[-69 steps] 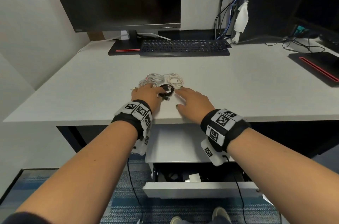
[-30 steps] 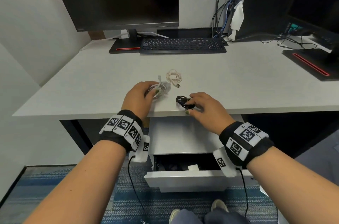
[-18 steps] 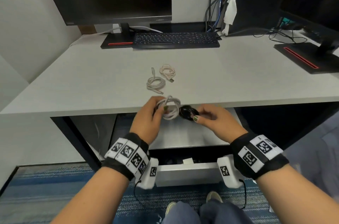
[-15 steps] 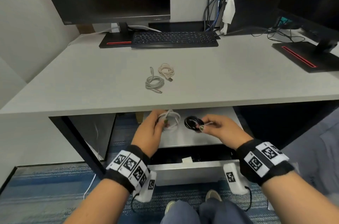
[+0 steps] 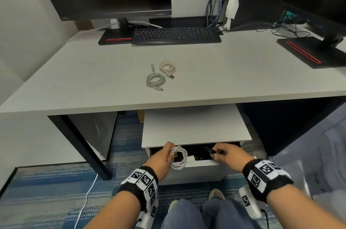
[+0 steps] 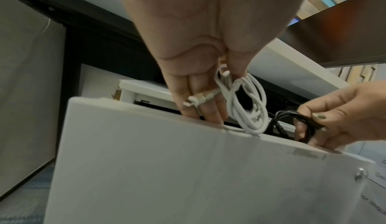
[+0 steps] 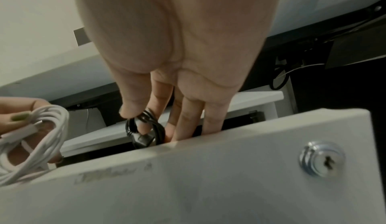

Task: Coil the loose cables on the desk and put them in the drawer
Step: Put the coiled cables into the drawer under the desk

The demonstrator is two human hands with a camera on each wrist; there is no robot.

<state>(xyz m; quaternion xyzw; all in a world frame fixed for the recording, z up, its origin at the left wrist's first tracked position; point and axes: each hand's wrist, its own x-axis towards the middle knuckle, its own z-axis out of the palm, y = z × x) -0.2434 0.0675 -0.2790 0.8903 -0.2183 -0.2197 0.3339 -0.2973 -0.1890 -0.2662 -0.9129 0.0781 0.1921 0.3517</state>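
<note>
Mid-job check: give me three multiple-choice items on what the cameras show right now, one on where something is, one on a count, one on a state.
1. Where is the white cable coil?
A. In the left hand, at the open drawer
B. On the keyboard
C. On the carpet

2. How many coiled cables lie on the desk?
A. None
B. Two
C. Four

3. What is the right hand doing?
A. Resting flat on the desk
B. Hanging free with nothing in it
C. Pinching the black cable coil over the drawer

Answers:
1 A: the left wrist view shows the thumb pressing the white loops, at the drawer front.
2 B: a grey coil and a beige coil lie side by side.
3 C: thumb and fingers have a grip on the black loops.
</note>
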